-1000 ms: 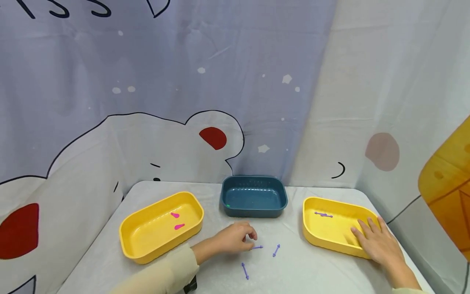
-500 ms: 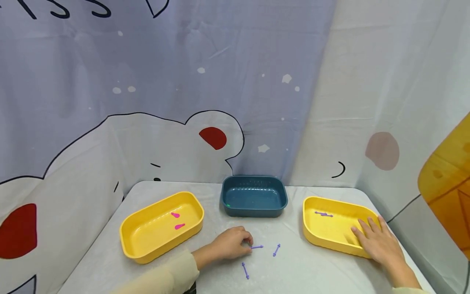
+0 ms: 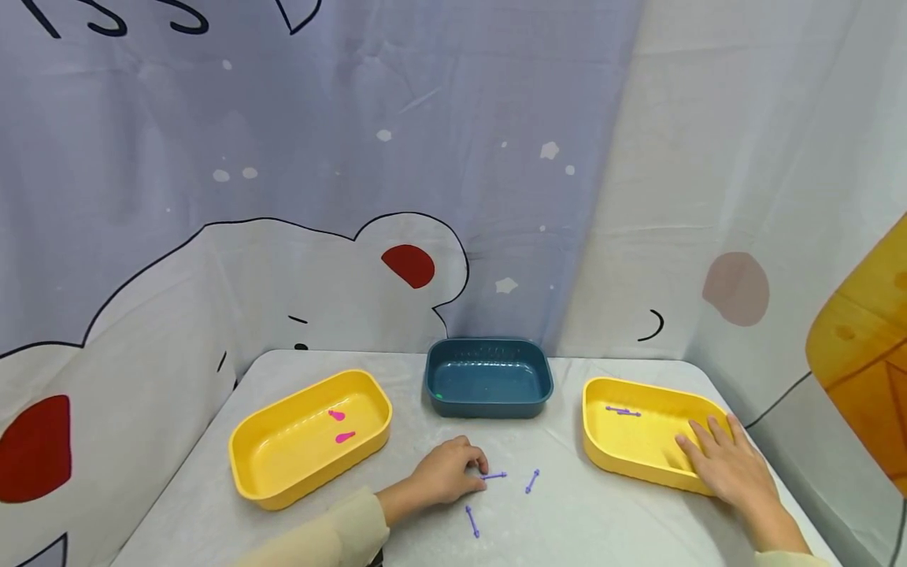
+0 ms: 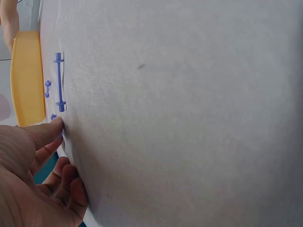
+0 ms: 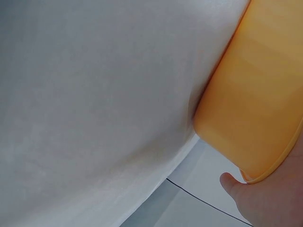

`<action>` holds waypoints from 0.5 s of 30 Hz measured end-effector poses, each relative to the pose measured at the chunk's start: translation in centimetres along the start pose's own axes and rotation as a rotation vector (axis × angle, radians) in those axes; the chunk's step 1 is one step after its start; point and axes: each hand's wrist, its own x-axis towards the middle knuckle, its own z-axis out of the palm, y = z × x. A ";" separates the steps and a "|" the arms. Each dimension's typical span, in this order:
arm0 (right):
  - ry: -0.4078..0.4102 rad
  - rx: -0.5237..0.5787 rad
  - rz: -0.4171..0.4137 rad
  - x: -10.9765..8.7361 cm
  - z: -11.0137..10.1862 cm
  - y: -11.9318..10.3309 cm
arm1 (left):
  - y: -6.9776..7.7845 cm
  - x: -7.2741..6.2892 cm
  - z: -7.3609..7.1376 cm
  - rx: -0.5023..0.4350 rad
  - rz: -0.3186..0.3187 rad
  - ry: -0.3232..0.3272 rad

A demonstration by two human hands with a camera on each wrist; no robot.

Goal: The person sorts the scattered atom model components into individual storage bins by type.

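My left hand (image 3: 448,471) pinches the left end of a small purple plastic rod with flanged ends (image 3: 494,476), thumb and forefinger at the white tabletop. In the left wrist view the fingertips hide most of that rod. Two similar loose purple rods lie nearby: one slanted (image 3: 532,481) to its right and another (image 3: 472,521) in front. My right hand (image 3: 733,465) rests over the near right corner of the right yellow tray (image 3: 638,471), its fingers spread and straight inside. Two more purple rods (image 3: 623,411) lie together in that tray.
A left yellow tray (image 3: 272,457) holds two pink teardrop-shaped pieces (image 3: 344,437). Behind, a dark teal tray (image 3: 489,409) with a small green speck stands by the back edge. Printed curtains (image 3: 496,197) rise behind the table.
My left forefinger has come down, and it and the thumb have closed on the rod's left end; the hand drew back slightly left. My right hand has stayed on the tray.
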 end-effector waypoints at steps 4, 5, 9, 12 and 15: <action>-0.002 -0.001 -0.001 0.0 -0.1 0.0 | 0.1 0.1 0.1 -0.023 -0.016 0.018; -0.003 0.000 -0.001 0.0 -0.1 0.0 | 0.1 0.1 0.2 -0.025 -0.016 0.023; -0.002 0.004 -0.001 0.0 -0.2 0.0 | 0.0 0.2 0.3 -0.027 -0.005 0.044; -0.003 0.003 -0.004 0.0 -0.1 0.1 | -0.1 0.2 0.4 -0.043 0.003 0.064; -0.004 -0.002 -0.007 0.0 0.0 0.1 | -0.2 0.3 0.5 -0.083 0.010 0.087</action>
